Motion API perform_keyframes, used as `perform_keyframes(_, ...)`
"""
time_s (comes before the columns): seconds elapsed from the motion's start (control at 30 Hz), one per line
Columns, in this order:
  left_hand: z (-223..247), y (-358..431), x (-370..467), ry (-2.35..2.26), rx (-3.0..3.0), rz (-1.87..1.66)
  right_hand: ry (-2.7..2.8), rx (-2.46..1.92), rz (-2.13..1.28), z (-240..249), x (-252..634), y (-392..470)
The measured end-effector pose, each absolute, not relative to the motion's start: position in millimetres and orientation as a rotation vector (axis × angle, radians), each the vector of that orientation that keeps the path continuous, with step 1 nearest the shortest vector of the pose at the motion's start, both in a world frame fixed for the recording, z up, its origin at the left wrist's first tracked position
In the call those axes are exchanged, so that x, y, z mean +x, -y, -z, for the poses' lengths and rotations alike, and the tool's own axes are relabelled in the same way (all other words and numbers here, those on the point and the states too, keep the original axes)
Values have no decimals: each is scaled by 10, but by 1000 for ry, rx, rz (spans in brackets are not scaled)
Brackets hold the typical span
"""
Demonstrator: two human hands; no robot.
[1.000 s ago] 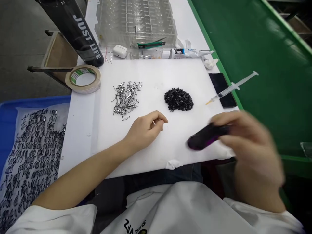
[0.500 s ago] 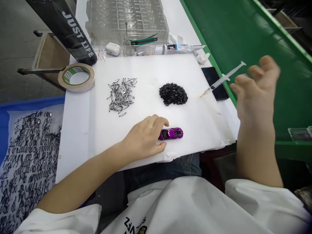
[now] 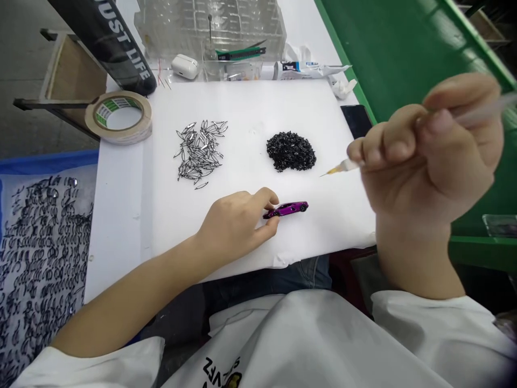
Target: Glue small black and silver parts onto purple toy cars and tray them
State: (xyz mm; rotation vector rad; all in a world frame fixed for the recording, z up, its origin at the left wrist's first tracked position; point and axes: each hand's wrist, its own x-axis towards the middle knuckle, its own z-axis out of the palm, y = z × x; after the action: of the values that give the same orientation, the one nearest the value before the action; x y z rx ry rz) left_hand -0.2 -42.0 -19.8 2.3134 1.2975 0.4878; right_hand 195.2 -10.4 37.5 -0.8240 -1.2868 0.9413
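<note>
Between thumb and fingers, my left hand (image 3: 236, 226) grips the rear or front end of a purple toy car (image 3: 291, 209), which is tipped so its side shows. My right hand (image 3: 432, 151) is raised at the right and closed around a syringe (image 3: 343, 166). The yellow tip and thin needle point left over the white board (image 3: 226, 215); the palm hides much of the barrel. A heap of small black pieces (image 3: 291, 151) lies just beyond the car. Farther left are scattered thin, leaf-shaped clear pieces with dark outlines (image 3: 200, 151).
A tape roll (image 3: 119, 117) and a black cylinder (image 3: 121, 48) stand at the left. Clear plastic trays (image 3: 210, 27), a green cutter (image 3: 242, 53), a white case (image 3: 184, 66) and a tube (image 3: 307, 70) line the back. A phone (image 3: 356, 121) lies right, beside a green surface (image 3: 404, 59).
My right hand has taken the syringe, which lay by the phone, and lifted it. My left hand has closed on the toy car and turned it from top-up onto its side.
</note>
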Motion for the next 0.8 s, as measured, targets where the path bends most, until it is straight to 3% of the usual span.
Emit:
perform_keyframes(0.2, 202, 414, 11, -1350, 2330, -460, 1524, -502, -1528, -308, 1717, 117)
perform_keyframes(0.43, 219, 407, 20, -1351, 2316, -502, 1513, -304, -1585, -24, 1853, 55)
perform_keyframes(0.8, 205, 391, 30, -1354, 2330, -489, 1592, -297, -1626, 3, 1944, 58)
